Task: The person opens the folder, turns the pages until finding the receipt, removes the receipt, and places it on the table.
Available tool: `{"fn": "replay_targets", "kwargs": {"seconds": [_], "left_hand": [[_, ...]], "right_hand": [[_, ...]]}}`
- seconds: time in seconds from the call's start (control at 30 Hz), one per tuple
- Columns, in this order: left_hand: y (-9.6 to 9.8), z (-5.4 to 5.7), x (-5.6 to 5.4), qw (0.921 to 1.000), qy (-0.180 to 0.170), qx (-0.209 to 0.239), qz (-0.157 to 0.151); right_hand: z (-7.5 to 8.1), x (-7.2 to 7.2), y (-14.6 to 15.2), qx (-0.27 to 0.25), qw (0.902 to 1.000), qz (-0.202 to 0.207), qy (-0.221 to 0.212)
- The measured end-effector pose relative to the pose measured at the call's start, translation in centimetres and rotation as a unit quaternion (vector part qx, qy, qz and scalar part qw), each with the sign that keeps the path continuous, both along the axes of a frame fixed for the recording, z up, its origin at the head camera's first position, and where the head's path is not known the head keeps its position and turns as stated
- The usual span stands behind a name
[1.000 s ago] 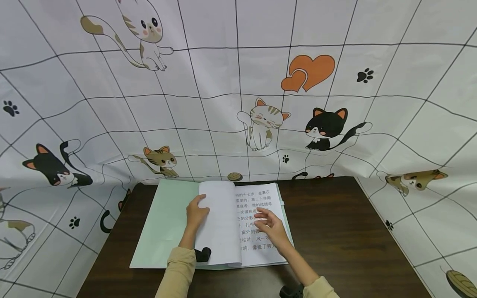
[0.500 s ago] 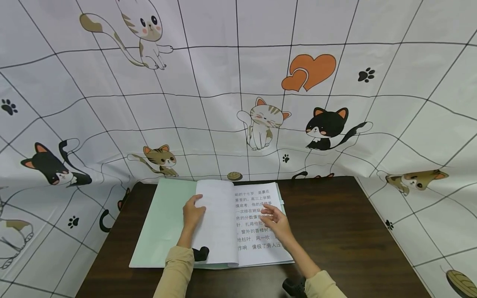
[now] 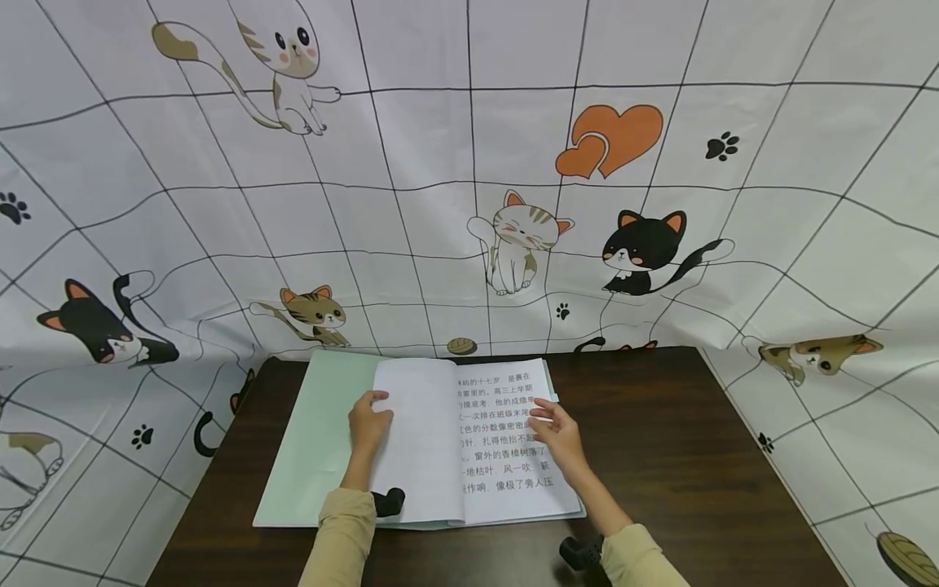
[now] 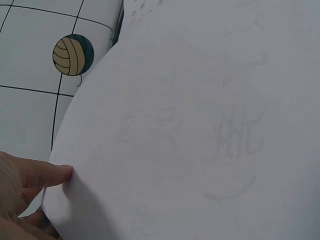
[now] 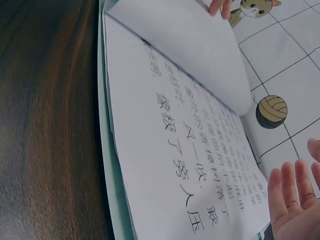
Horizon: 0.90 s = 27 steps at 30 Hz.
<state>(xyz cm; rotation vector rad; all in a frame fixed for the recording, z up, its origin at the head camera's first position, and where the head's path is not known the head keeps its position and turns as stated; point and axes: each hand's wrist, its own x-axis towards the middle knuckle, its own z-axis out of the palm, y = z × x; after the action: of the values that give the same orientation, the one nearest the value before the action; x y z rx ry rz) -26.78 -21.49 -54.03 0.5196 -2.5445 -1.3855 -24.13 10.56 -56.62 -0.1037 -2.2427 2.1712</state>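
You are pinching the left edge of a white page (image 3: 421, 444), faint writing showing through it, in your left hand (image 3: 369, 422), thumb on its face and fingers behind. The page is belonging to an open book (image 3: 425, 493), which is lying straight ahead, its long edges running away from you. Your left hand is touching that page, so it is the nearer one; your right hand (image 3: 561, 436) is hovering, fingers loose and grasping nothing, over the right side of the printed page (image 3: 506, 501). A pale green cover (image 3: 315, 448) is spreading out leftward. The dark brown desk (image 3: 675, 465) is carrying everything, and white cloth (image 3: 411, 147) with cartoon cats is hanging behind and at both sides.
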Motion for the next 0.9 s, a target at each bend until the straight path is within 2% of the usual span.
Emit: {"fn": "replay_targets", "kwargs": {"seconds": [0.27,0.43,0.53,0.63,0.7,0.8,0.9], "left_hand": [[-0.3,-0.6,0.1,0.999,0.011,-0.026,0.035],[-0.4,-1.0,0.1,0.9986,0.018,-0.026,0.043],[-0.3,-1.3,0.2,0.9982,0.021,-0.023,0.052],[-0.3,-1.7,0.4,0.9979,0.024,-0.016,0.058],[-0.4,-2.1,0.5,0.9978,0.025,-0.015,0.06],[-0.6,-2.6,0.4,0.9976,0.029,-0.014,0.062],[-0.8,-3.1,0.5,0.9978,0.03,-0.015,0.058]], "right_hand": [[-0.7,-1.6,0.5,-0.022,0.9984,-0.048,-0.021],[-1.1,-3.3,1.0,-0.037,0.9945,-0.094,-0.029],[-1.1,-3.8,1.1,-0.045,0.9929,-0.106,-0.031],[-0.3,-3.8,0.9,-0.037,0.9933,-0.104,-0.034],[-0.2,-4.0,0.8,-0.029,0.9936,-0.105,-0.032],[-0.5,-4.5,0.6,-0.006,0.9935,-0.111,-0.025],[-1.8,-5.3,0.4,0.023,0.9932,-0.113,-0.015]]}}
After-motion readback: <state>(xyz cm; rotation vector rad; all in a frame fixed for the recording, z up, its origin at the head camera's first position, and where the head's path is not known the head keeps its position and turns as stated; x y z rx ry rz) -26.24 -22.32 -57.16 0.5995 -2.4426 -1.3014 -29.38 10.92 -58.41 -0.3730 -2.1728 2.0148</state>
